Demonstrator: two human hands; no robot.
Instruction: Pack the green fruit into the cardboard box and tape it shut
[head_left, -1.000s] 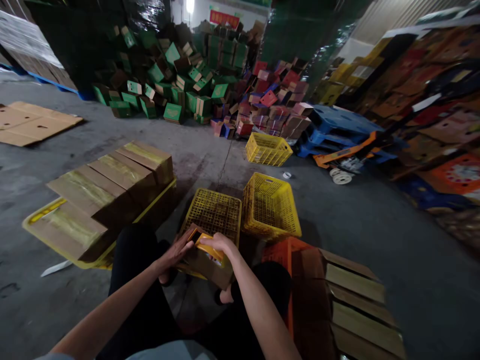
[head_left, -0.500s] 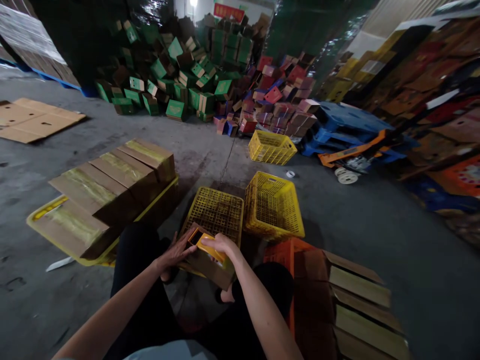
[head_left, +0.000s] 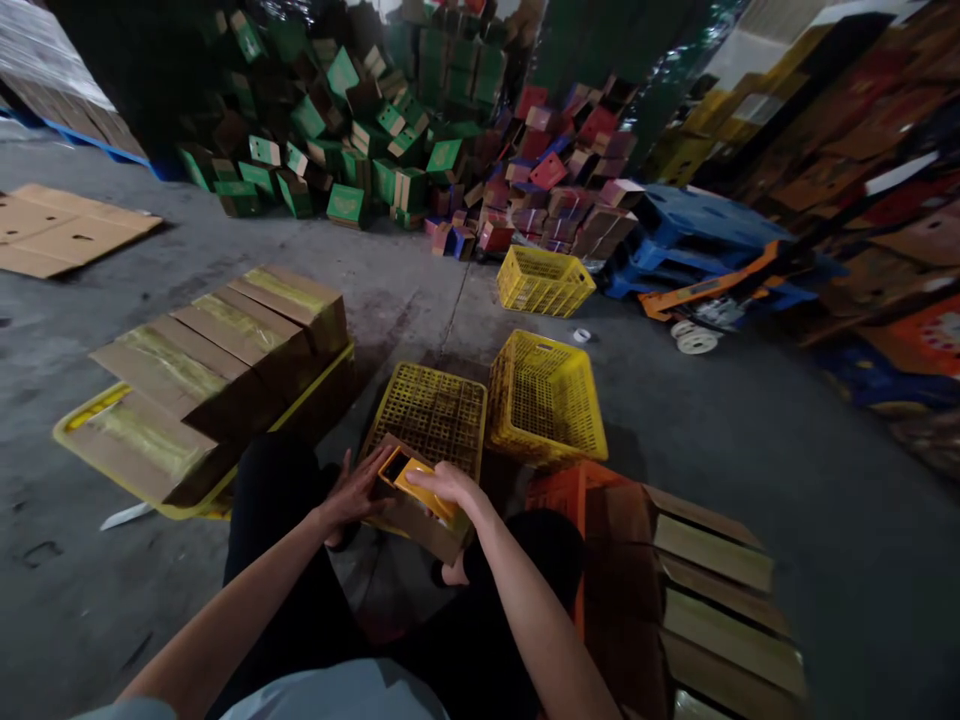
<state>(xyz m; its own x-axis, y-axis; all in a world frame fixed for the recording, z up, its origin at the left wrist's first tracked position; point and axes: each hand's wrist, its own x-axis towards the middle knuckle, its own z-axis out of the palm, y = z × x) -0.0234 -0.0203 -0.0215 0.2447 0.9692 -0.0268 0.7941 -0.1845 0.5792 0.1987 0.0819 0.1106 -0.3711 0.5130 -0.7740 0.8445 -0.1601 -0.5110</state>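
Note:
I hold a small brown cardboard box (head_left: 420,520) with a yellow inner face over my lap, in front of an upturned yellow crate (head_left: 435,415). My left hand (head_left: 358,488) presses against the box's left side, fingers spread. On its top, my right hand (head_left: 448,484) lies curled over a yellow flap. The box's open end faces away from me. Its underside is hidden by my hands and legs.
Taped brown boxes (head_left: 217,350) lie in a row on a yellow tray at my left. More flat boxes (head_left: 712,590) and an orange crate (head_left: 570,495) are at my right. Two yellow baskets (head_left: 547,400), piles of green and red boxes (head_left: 420,160), blue pallets (head_left: 697,225) stand ahead.
The view tilted slightly downward. My hands turned the small box a little, so its open yellow end shows more; both hands stay on it.

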